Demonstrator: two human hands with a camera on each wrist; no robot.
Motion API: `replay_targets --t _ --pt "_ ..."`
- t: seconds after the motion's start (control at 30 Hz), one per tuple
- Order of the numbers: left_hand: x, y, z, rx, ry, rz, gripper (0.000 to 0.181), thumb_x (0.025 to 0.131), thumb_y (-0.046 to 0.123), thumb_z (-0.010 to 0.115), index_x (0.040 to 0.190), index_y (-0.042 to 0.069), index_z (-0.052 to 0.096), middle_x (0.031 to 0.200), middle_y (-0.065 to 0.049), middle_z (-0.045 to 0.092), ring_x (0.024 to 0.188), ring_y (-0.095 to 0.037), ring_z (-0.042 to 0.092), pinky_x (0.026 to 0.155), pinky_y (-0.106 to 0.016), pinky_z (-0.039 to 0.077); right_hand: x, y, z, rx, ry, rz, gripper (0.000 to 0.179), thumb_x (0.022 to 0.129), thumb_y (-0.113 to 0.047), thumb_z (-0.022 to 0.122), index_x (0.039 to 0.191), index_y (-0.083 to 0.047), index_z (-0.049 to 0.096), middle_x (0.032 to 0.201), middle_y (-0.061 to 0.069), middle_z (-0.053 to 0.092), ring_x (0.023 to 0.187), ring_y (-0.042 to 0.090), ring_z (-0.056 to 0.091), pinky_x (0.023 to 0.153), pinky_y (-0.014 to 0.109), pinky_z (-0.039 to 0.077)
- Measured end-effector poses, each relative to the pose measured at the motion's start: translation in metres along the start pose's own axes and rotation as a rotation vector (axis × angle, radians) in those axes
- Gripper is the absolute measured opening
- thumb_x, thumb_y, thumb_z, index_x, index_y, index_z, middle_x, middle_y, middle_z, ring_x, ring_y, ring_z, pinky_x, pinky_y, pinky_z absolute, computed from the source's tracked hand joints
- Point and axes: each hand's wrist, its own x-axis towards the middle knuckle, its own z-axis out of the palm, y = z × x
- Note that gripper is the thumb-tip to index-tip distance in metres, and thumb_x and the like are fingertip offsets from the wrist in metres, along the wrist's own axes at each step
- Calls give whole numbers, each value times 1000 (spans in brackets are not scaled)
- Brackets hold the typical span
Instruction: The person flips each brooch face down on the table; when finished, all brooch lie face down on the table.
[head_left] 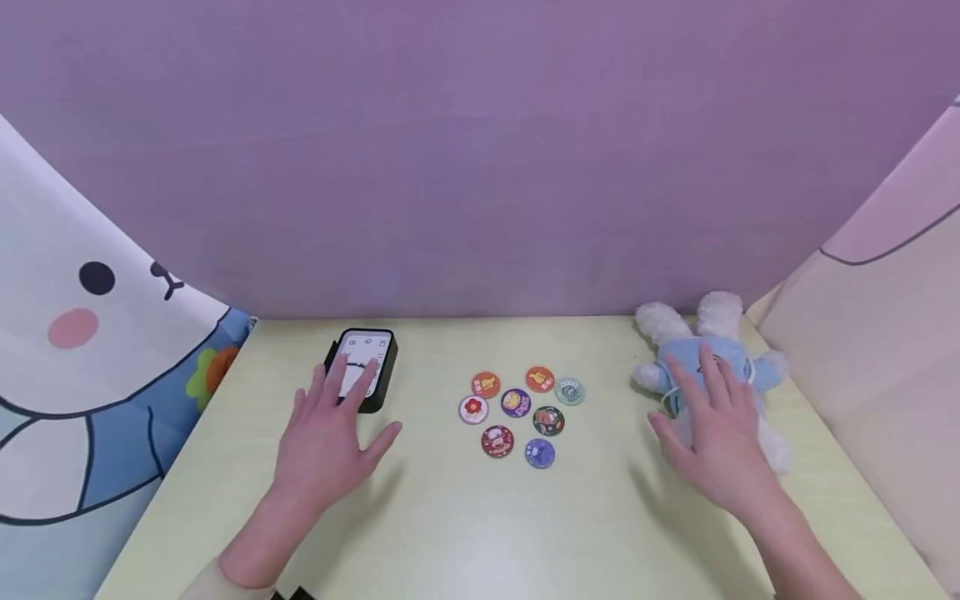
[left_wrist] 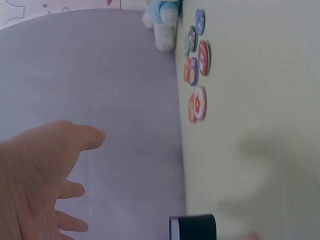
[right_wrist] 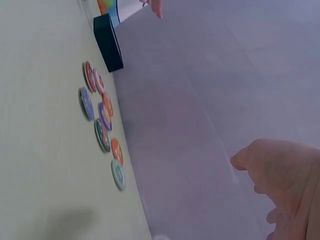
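My left hand hovers over the table with its fingers spread. Its fingertips overlap a black-cased desk clock with a white face in the head view. On the right, my right hand is held in the air, fingers apart, covering part of a white plush toy in a blue top. Between the hands lie several round badges in red, orange, purple, blue, green and white. Both wrist views show the hands, left and right, raised off the tabletop and holding nothing.
The pale wooden table ends against a purple cloth backdrop. A cartoon-printed cloth hangs along the left side, and a pale pink-and-cream one along the right. Soft shadows of the hands fall on the table.
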Motion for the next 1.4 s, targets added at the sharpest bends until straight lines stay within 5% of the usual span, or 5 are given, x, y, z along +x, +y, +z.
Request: replay_targets --t 0.3,0.53,0.9,1.23,1.4 --pt "13 17 10 -47 24 55 88 94 55 74 164 15 41 163 -31 44 150 -56 41 118 -67 44 35 -33 27 -15 -95 -95 80 99 -30 73 168 -21 32 178 22 11 157 59 21 115 85 27" --pt "31 33 26 -193 12 79 86 94 50 77 163 11 44 160 -31 47 146 -53 49 76 -55 65 63 -59 48 39 -237 -134 76 103 -30 68 168 -17 32 177 23 17 154 54 34 117 74 40" --pt "50 54 68 -354 -107 106 69 92 38 82 152 12 59 149 -23 63 139 -43 61 115 -55 52 81 -88 103 159 -368 -208 53 99 -21 73 147 -3 59 148 21 63 134 40 64 111 54 55" --pt "65 52 101 -352 -163 126 55 88 23 87 135 3 71 132 -20 75 126 -41 70 111 -52 55 92 -102 149 141 -428 -292 33 96 -11 76 128 -3 73 119 13 77 79 17 64 89 40 63" --pt "65 53 115 -350 -164 176 43 86 19 88 125 3 77 119 -19 80 110 -39 76 104 -55 58 91 -105 159 63 -451 -306 31 95 -11 77 125 -5 75 115 8 78 98 22 73 89 35 64"
